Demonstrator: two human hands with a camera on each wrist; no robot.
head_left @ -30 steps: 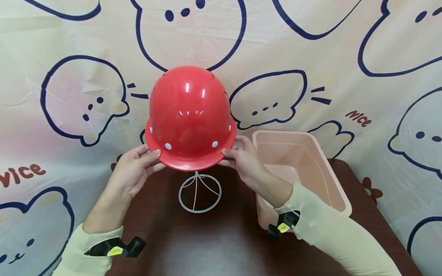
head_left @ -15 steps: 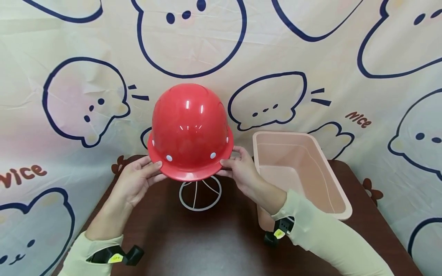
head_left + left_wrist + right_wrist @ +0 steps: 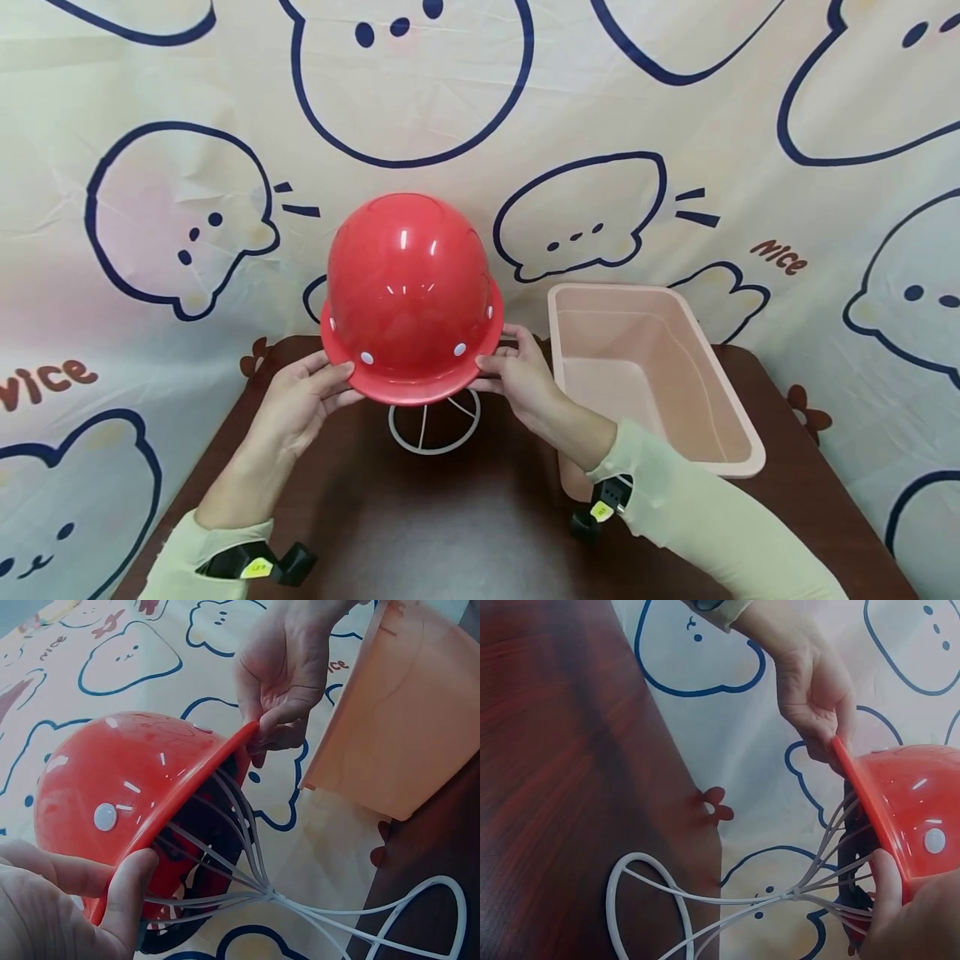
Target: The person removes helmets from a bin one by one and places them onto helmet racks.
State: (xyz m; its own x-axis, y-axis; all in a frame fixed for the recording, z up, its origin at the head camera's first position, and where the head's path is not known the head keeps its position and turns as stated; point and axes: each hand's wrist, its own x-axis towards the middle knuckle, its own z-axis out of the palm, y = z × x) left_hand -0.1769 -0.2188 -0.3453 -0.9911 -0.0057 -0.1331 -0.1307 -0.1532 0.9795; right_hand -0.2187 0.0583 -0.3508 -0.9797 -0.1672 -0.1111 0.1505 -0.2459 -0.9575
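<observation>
A glossy red hard hat (image 3: pixel 408 292) with white rivets covers the top of a white wire stand (image 3: pixel 433 451). My left hand (image 3: pixel 298 402) pinches the left side of its brim, thumb on top. On the opposite side my right hand (image 3: pixel 527 385) grips the brim the same way. Both wrist views show the upper wires of the stand (image 3: pixel 247 825) reaching up inside the hat, beside its dark inner lining (image 3: pixel 857 847). The stand's ring base rests on the table. Whether the hat's weight lies on the wires cannot be told.
A pale pink plastic bin (image 3: pixel 731 400) stands on the right of the dark brown table (image 3: pixel 442 533), close to my right forearm. A cream cloth (image 3: pixel 585 100) with cartoon outlines hangs behind the table.
The hard hat has come down over the wire stand, held by both hands. In the head view, less of the stand shows below the brim now.
</observation>
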